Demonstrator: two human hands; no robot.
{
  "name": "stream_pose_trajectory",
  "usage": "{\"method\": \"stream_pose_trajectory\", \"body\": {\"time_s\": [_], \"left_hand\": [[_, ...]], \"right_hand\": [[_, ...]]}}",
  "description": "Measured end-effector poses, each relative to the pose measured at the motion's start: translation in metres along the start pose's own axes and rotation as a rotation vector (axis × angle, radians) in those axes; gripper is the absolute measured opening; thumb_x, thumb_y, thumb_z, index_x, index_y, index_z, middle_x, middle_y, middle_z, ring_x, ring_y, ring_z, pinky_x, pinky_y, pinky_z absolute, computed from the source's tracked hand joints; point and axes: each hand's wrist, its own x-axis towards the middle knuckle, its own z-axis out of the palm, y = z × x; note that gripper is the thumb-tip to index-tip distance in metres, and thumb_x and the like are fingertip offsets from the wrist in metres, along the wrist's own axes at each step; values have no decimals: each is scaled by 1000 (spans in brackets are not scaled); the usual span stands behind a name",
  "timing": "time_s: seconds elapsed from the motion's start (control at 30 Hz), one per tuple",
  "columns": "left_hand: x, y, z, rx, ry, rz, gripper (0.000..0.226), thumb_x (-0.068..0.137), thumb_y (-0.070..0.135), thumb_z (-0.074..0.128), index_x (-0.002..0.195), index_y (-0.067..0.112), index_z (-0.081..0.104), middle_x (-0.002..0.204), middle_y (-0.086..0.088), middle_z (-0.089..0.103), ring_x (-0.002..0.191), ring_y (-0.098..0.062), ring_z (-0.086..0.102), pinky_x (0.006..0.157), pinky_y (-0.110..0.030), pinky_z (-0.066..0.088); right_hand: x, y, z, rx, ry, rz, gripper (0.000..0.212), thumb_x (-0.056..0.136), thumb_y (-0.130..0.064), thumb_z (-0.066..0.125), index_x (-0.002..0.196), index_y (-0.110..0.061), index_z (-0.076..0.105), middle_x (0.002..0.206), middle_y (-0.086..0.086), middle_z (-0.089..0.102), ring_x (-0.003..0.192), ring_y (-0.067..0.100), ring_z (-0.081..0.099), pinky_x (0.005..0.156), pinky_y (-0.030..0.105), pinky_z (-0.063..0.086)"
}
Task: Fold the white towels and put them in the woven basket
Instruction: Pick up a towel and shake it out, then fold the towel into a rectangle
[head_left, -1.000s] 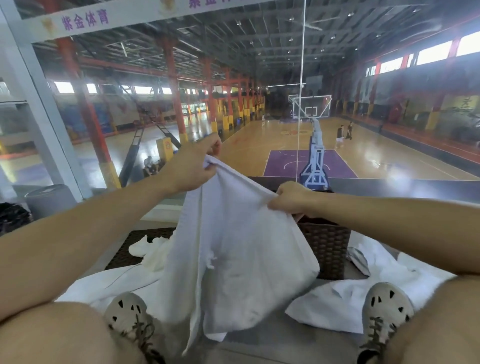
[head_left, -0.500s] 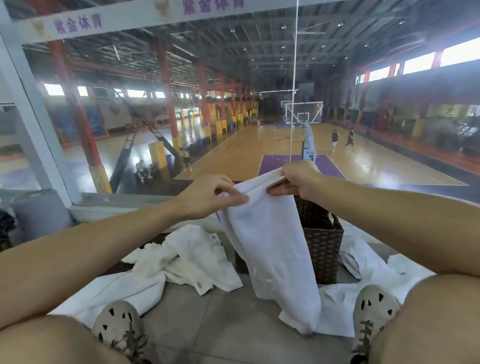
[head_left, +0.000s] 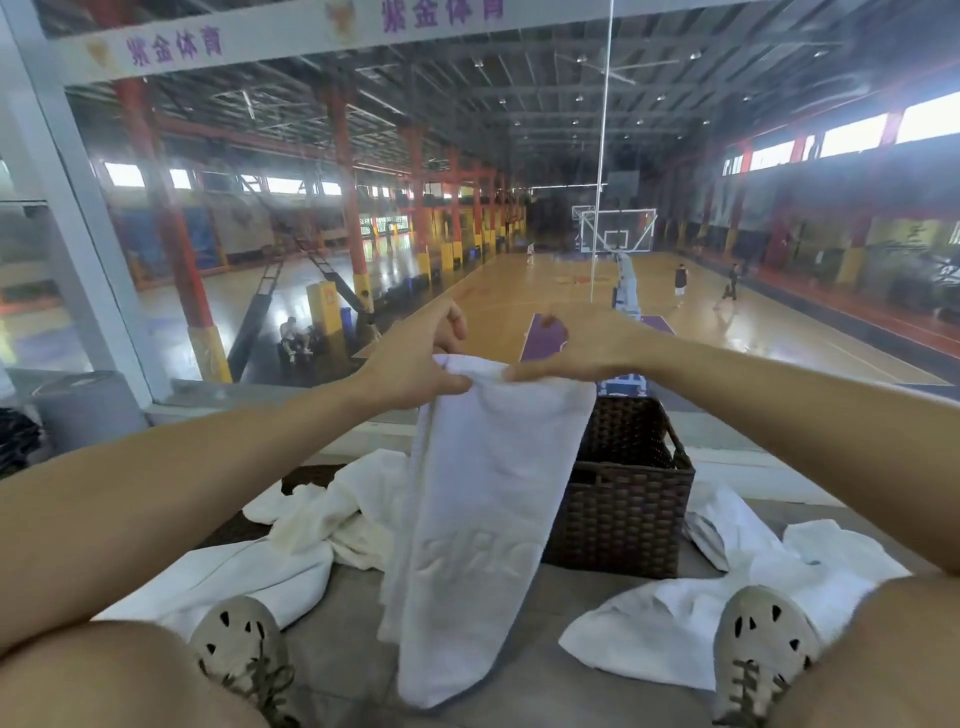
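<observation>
A: How is the held towel (head_left: 467, 519) expected to handle?

B: It is judged light, soft and limp. No shape of its own is kept, and it is not thought fragile or slippery. It is hung as a long narrow strip just in front of the woven basket (head_left: 623, 514), with its lower end down near the floor (head_left: 343, 623). Its top edge is pinched by the left hand (head_left: 410, 364) and the right hand (head_left: 582, 348), which are set close together. The top corners are judged the best hold, so that the cloth is drawn flat by its own weight.

A: What is counted?

B: One towel is held. On the floor, a crumpled towel (head_left: 332, 509) and a flatter towel (head_left: 234, 577) are seen on the left. More white cloth (head_left: 670, 623) is seen on the right, and it cannot be told whether that is one towel or two. One basket is seen, and its contents cannot be made out.
</observation>
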Motion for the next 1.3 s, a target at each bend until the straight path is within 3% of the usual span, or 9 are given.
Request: {"method": "stream_pose_trajectory", "body": {"time_s": [0.07, 0.17, 0.23, 0.5, 0.63, 0.77, 0.9, 1.17, 1.3], "left_hand": [[3, 10, -6, -13, -58, 46, 56, 74, 19, 94, 110, 22, 51, 89, 4, 73, 82, -17, 69, 80, -51, 60], [9, 7, -14, -50, -6, 57, 66, 70, 28, 98, 114, 25, 49, 101, 2, 72, 85, -13, 71, 81, -46, 62], [8, -11, -22, -121, 54, -23, 79, 64, 44, 101, 121, 31, 48, 110, 6, 70, 95, -13, 72, 84, -41, 62], [-94, -142, 66, -213, -480, -565, 75, 50, 33, 109, 118, 23, 78, 113, 10, 82, 111, -16, 76, 99, -38, 62], [-149, -169, 137, -96, -580, -590, 27, 71, 28, 95, 93, 25, 80, 97, 7, 75, 93, -18, 70, 80, -26, 58], [-143, -198, 135, -122, -432, -590, 44, 65, 49, 78, 86, 11, 76, 92, -10, 76, 91, -28, 70, 84, -48, 57], [-90, -183, 70, -113, -276, -522, 22, 80, 29, 74, 72, 21, 55, 78, -1, 56, 80, -23, 51, 72, -37, 38], [-58, -214, 93, 277, -518, -318, 40, 86, 76, 73, 85, 36, 79, 82, 13, 75, 82, -11, 68, 74, -34, 52], [-135, -273, 213, 609, -639, -325, 54, 99, 70, 54, 139, 34, 62, 133, 3, 70, 123, -25, 64, 105, -44, 50]], "right_hand": [[4, -18, 15, -13, -102, -145, 108, 69, -83, 79, 153, -22, 48, 146, -2, 58, 131, 25, 56, 99, 35, 46], [24, -39, 33, 79, -34, -253, 36, 88, -54, 82, 87, -25, 61, 83, -5, 60, 80, 18, 57, 66, 30, 38], [34, -49, 34, 130, 53, -325, 42, 96, -43, 76, 71, -24, 48, 69, -5, 49, 63, 13, 46, 59, 30, 31], [32, -57, 44, 58, 134, -406, 26, 105, -41, 61, 81, -30, 56, 84, -4, 61, 76, 13, 55, 65, 30, 37], [13, -39, 43, 30, 193, -405, 21, 107, -34, 58, 100, -16, 63, 99, 3, 67, 91, 26, 61, 78, 38, 44], [7, 18, 34, -14, 228, -164, 37, 112, -32, 50, 139, -8, 55, 134, 21, 62, 120, 39, 59, 91, 42, 41], [10, 104, 48, 128, 199, 128, 53, 112, -42, 45, 151, -7, 43, 139, 22, 60, 120, 39, 59, 98, 46, 45], [-22, 220, 274, 397, -195, 577, 39, 112, -46, 46, 121, -12, 64, 121, 13, 67, 106, 33, 63, 90, 41, 47], [-74, 240, 409, 483, -368, 853, 50, 107, -40, 60, 125, 7, 60, 107, 19, 67, 90, 34, 63, 72, 41, 48]]}}
